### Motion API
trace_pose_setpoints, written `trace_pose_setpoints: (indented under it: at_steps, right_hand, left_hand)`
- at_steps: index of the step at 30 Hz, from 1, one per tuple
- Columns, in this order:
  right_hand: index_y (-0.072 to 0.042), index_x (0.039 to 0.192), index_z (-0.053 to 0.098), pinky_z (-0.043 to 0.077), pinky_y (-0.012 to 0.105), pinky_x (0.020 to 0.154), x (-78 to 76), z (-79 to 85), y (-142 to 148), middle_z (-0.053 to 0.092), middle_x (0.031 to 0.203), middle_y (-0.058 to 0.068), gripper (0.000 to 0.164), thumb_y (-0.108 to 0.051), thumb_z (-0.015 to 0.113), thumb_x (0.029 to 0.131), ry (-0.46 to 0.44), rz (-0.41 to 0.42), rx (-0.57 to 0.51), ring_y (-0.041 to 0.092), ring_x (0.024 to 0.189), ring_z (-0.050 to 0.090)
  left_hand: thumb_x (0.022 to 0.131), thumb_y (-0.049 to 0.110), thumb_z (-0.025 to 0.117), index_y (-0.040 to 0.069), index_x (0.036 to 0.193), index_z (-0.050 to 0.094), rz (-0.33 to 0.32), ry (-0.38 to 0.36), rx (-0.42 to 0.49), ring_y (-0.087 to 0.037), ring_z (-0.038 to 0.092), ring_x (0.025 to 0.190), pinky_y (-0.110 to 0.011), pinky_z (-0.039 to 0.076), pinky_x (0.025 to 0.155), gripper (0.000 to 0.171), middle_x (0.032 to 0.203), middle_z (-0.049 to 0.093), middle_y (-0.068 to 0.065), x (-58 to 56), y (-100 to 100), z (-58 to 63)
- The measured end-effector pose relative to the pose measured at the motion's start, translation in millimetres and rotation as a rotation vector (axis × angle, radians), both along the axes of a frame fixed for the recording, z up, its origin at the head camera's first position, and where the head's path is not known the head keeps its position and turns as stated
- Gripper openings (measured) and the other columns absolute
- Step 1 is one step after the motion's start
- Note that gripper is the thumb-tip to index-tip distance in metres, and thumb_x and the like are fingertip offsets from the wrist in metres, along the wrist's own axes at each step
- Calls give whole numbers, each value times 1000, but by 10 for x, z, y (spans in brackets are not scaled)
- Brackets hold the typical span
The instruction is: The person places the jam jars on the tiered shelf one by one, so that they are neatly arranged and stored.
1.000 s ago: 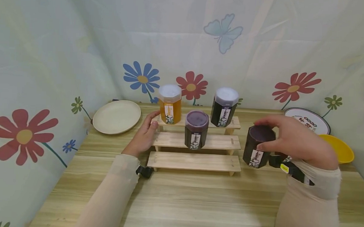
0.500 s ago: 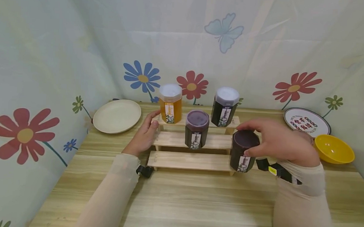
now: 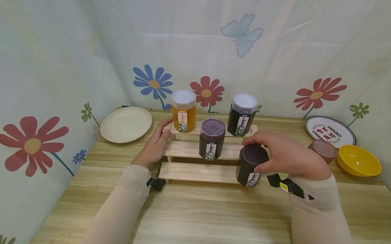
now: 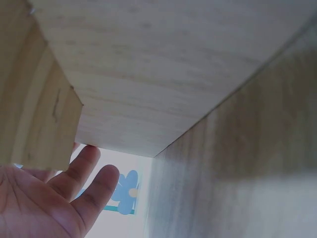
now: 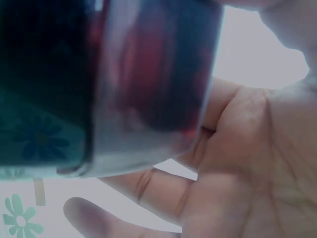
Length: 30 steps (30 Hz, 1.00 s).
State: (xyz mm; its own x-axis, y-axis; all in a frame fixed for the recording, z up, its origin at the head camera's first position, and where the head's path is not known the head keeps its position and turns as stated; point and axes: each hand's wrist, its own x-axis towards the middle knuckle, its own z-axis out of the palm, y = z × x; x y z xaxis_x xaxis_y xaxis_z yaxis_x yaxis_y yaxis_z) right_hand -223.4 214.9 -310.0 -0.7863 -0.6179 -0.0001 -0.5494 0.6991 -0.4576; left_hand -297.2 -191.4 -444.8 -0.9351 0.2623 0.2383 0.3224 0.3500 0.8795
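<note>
A three-tier wooden display rack [image 3: 193, 171] stands on the table. My left hand [image 3: 153, 145] grips its left end at the top tier; in the left wrist view, fingers [image 4: 101, 188] reach past a wooden upright. With thumb and fingers, my right hand [image 3: 285, 155] holds a dark octagonal jar [image 3: 247, 169] by its lidded top, at the right end of the lowest tier. Whether its base touches that tier is hidden. An amber jar [image 3: 186, 118] and a dark white-lidded jar [image 3: 239, 122] stand on the top tier, a dark purple-lidded jar [image 3: 210, 146] on the middle one.
A cream plate [image 3: 126, 124] lies at the back left of the table [image 3: 197, 224]. At the right are a patterned plate [image 3: 313, 123], a yellow bowl [image 3: 361, 162] and a brownish-lidded container [image 3: 323, 148], partly behind my right hand. A flowered curtain [image 3: 192, 38] hangs behind.
My right hand has carried the dark jar leftward and slightly down, from beside the rack to its lowest tier's right end. The left hand has stayed at the rack.
</note>
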Motion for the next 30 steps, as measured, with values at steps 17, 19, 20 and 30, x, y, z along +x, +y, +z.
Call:
trace_pose_setpoints:
  at_steps: [17, 19, 20, 30]
  right_hand:
    - [-14, 135, 67, 55, 50, 98, 26, 9, -129, 67, 132, 5, 63, -20, 95, 79, -51, 0, -23, 25, 115, 62]
    - [-16, 135, 68, 55, 50, 100, 37, 22, -113, 68, 134, 4, 62, -21, 95, 80, -41, -12, -14, 26, 118, 62]
    - [-17, 135, 69, 55, 50, 100, 44, 29, -103, 68, 134, 3, 61, -22, 95, 80, -33, -18, -9, 25, 118, 63]
    - [-18, 131, 74, 55, 52, 101, 54, 56, -56, 71, 132, 4, 54, -26, 94, 81, -30, -64, 2, 28, 120, 63]
  left_hand:
    - [117, 28, 32, 13, 164, 28, 1, -7, -13, -40, 35, 153, -59, 23, 127, 50, 172, 25, -15, -5, 0, 1]
    - [117, 28, 32, 13, 164, 28, 1, -6, -12, -39, 33, 154, -59, 22, 127, 49, 172, 25, -15, -10, 1, -1]
    - [117, 28, 32, 13, 164, 28, -1, -6, -10, -39, 33, 154, -59, 22, 127, 49, 172, 25, -15, -12, 1, -2]
    - [117, 28, 32, 12, 164, 28, -1, -1, -2, -40, 33, 154, -60, 23, 126, 50, 172, 26, -16, -10, -3, 3]
